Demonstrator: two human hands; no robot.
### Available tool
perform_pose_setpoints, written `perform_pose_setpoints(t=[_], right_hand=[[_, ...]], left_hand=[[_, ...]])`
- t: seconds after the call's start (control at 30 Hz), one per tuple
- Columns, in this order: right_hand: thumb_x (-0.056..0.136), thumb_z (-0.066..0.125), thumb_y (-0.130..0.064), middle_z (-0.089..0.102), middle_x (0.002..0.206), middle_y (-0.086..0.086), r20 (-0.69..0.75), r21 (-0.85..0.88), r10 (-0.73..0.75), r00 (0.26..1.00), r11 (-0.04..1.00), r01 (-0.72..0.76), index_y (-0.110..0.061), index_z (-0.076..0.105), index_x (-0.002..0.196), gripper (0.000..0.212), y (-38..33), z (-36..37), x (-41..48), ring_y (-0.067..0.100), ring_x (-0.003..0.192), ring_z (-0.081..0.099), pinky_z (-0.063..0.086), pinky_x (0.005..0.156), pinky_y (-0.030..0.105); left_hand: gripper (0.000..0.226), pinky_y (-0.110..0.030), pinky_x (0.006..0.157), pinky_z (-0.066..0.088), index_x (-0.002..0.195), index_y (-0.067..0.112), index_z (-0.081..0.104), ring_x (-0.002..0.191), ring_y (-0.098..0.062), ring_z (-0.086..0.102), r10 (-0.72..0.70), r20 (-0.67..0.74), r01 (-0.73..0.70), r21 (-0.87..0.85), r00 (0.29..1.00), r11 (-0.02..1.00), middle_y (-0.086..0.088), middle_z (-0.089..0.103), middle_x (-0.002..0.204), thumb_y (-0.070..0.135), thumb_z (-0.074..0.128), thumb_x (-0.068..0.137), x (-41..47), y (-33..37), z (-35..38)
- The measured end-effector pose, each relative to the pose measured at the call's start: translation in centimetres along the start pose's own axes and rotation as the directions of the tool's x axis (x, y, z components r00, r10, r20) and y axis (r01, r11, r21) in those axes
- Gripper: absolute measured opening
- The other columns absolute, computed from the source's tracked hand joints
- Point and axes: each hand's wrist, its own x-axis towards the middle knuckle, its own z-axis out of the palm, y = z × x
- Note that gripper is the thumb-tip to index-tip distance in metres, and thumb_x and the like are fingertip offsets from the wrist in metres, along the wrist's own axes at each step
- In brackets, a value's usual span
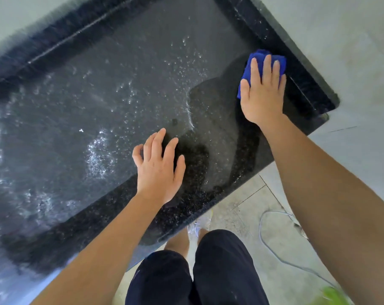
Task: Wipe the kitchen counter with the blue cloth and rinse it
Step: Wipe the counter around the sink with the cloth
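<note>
Blue cloth [247,69]: bunched, lying flat on the dark speckled counter [98,95] at its far right corner, just beside the black border strip. It lies under the fingers of the right hand [261,97]. Cloth shows past the fingertips, to the left of the first finger and around the thumb; the rest is covered by the palm.

Right hand: palm down, fingers straight and close together, thumb out to the side, pressing on the cloth without curling round it.

Left hand [158,168]: holds nothing; fingers spread apart and slightly bent, set on the counter near its front edge, well apart from the cloth.

Counter surface: droplets and pale wet streaks across the left and middle; a smoother curving band between the two hands.

Hard to make out: the counter's far and left edges are smeared by blur; a green object [336,296] at the bottom right corner is blurred and cut off.

Below the counter: tiled floor [241,208], pale cable [261,227], white shoe [196,227], dark shorts [219,271]
</note>
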Motion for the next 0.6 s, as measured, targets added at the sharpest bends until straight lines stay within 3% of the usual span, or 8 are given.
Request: perform_pose_setpoints(t=[0.07,0.1,0.23,0.37,0.43,0.53,0.6], right_hand=[[0.106,0.019,-0.042,0.002,0.167,0.016,-0.009,0.022,0.104,0.995,0.994,-0.104,-0.016,0.006,0.16,0.061,-4.0,0.1,1.4,0.036,0.153,0.0,0.006,0.123,0.055],[0.106,0.019,-0.042,0.002,0.167,0.016,-0.022,0.027,0.079,0.997,0.997,-0.079,-0.016,0.007,0.16,0.061,-6.2,0.3,1.6,0.036,0.153,0.0,0.006,0.123,0.055],[0.106,0.021,-0.042,0.01,0.166,0.013,-0.023,-0.016,-0.262,0.965,0.965,0.261,-0.017,0.016,0.159,0.059,-13.4,1.6,0.0,0.035,0.153,0.007,0.01,0.123,0.053],[0.107,0.019,-0.043,0.01,0.167,0.01,0.104,-0.065,-0.535,0.839,0.838,0.542,-0.018,0.017,0.159,0.058,-9.7,1.5,-2.2,0.03,0.154,0.007,0.011,0.124,0.049],[0.107,0.019,-0.043,0.01,0.167,0.011,0.086,-0.07,-0.486,0.87,0.868,0.492,-0.017,0.018,0.159,0.058,-5.4,1.1,-1.6,0.031,0.154,0.007,0.013,0.124,0.05],[0.107,0.017,-0.045,0.006,0.167,0.012,0.054,-0.045,-0.209,0.976,0.976,0.212,-0.017,0.012,0.16,0.06,-1.9,0.3,1.5,0.034,0.154,0.004,0.011,0.124,0.052],[0.107,0.018,-0.044,0.002,0.167,0.014,0.037,-0.033,-0.066,0.997,0.997,0.067,-0.017,0.008,0.16,0.061,-2.9,0.1,4.3,0.035,0.154,0.001,0.008,0.124,0.053]], left_hand=[[0.045,-0.054,0.108,0.022,0.134,0.012,0.054,0.135,-0.033,0.034,-0.024,-0.058,0.024,-0.003,0.998,1.0,-0.016,0.04,0.15,0.038,0.046,0.098,1.5,-1.6,-0.7],[0.045,-0.054,0.107,0.022,0.134,0.012,0.053,0.135,-0.034,0.034,-0.047,-0.079,0.047,-0.001,0.996,0.999,-0.016,0.039,0.15,0.038,0.045,0.098,2.3,-2.6,-0.9],[0.051,-0.056,0.106,0.027,0.139,0.009,0.048,0.138,-0.038,0.032,-0.101,-0.084,0.105,0.044,0.991,0.993,-0.019,0.035,0.153,0.04,0.041,0.099,6.7,-6.3,-1.7],[0.057,-0.055,0.114,0.019,0.149,0.016,0.039,0.147,-0.033,0.023,-0.162,0.041,0.162,0.01,0.986,0.987,-0.014,0.026,0.16,0.048,0.034,0.102,11.5,-7.7,-2.1],[0.061,-0.054,0.117,0.016,0.15,0.019,0.037,0.148,-0.031,0.02,-0.182,0.112,0.181,0.016,0.977,0.983,-0.012,0.025,0.161,0.054,0.028,0.101,12.4,-7.7,-1.6],[0.067,-0.053,0.118,0.012,0.153,0.021,0.03,0.15,-0.029,0.014,-0.168,0.137,0.161,0.057,0.976,0.985,-0.011,0.018,0.163,0.06,0.023,0.099,12.0,-7.8,-1.1],[0.069,-0.054,0.118,0.012,0.154,0.021,0.028,0.15,-0.029,0.013,-0.159,0.14,0.152,0.059,0.977,0.987,-0.011,0.017,0.164,0.061,0.023,0.098,11.9,-7.9,-1.1]])
